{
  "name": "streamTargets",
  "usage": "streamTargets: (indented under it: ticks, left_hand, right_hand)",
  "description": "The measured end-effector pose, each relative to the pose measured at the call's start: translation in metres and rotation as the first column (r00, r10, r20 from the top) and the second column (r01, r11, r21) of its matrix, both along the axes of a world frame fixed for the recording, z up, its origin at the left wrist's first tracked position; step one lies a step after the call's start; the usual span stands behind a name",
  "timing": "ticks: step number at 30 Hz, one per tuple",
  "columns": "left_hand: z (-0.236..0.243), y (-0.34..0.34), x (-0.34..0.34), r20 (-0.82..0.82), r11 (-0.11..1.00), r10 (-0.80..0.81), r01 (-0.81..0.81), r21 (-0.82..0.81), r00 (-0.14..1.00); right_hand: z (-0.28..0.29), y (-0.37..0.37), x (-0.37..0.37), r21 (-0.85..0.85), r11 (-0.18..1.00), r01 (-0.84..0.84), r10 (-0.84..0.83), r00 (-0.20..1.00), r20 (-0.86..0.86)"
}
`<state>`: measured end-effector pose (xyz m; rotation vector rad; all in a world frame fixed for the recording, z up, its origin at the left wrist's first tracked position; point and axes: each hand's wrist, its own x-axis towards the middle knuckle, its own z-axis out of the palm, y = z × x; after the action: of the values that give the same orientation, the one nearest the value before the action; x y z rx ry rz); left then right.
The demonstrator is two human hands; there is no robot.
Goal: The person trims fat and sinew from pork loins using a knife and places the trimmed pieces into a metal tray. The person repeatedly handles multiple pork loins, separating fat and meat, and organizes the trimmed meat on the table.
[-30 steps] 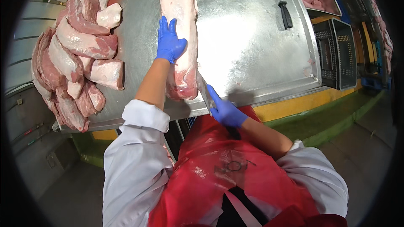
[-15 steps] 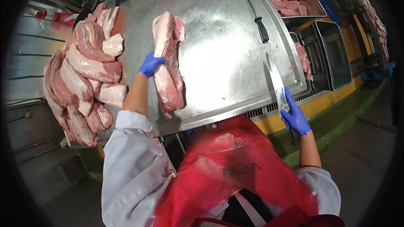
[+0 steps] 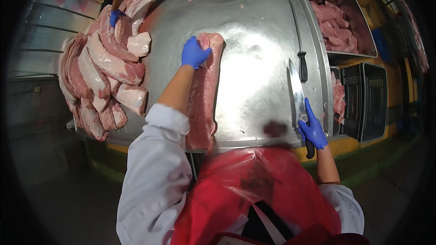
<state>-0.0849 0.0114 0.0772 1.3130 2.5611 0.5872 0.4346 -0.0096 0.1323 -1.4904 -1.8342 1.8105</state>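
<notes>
My left hand [image 3: 195,52], in a blue glove, grips the far end of a long pink strip of meat [image 3: 203,100] lying lengthwise on the steel table [image 3: 245,9]. My right hand [image 3: 312,127], also gloved, is closed on a long knife [image 3: 296,88] near the table's front right, its blade pointing away from me. A honing steel with a black handle [image 3: 301,66] lies just beyond the knife. A heap of several pale and red meat pieces [image 3: 102,77] covers the table's left side.
A co-worker's gloved hand [image 3: 116,17] reaches onto the heap from the back left. At the right stand a metal tray [image 3: 370,41] of pink meat and dark plastic crates [image 3: 370,102], with meat scraps [image 3: 338,97] beside the table. The table's front edge runs before my red apron.
The meat under my left hand now shows a redder face, and that hand has moved to its far end. My right hand moved rightward with the knife. A co-worker's hand has appeared at the heap.
</notes>
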Motion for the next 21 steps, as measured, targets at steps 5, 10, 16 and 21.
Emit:
streamTargets:
  ticks: [5, 10, 16, 21]
  left_hand:
    - [-0.005, 0.005, -0.071, 0.188, 0.985, 0.095, -0.066, -0.158, 0.978]
    - [-0.004, 0.005, -0.076, 0.395, 0.910, -0.196, 0.016, 0.415, 0.898]
    - [0.011, -0.047, -0.120, 0.537, 0.973, -0.227, 0.170, 0.155, 0.813]
    - [-0.008, -0.108, -0.048, 0.296, 0.876, -0.143, 0.260, -0.406, 0.944]
  right_hand:
    - [-0.045, 0.051, -0.090, 0.151, 0.983, -0.103, 0.123, 0.984, -0.129]
    - [-0.055, 0.093, -0.268, 0.034, 0.966, -0.257, 0.259, 0.951, -0.170]
    - [-0.068, 0.137, -0.419, 0.341, 0.872, -0.350, 0.363, 0.931, 0.029]
    - [-0.086, 0.137, -0.398, 0.394, 0.820, -0.415, 0.381, 0.910, 0.165]
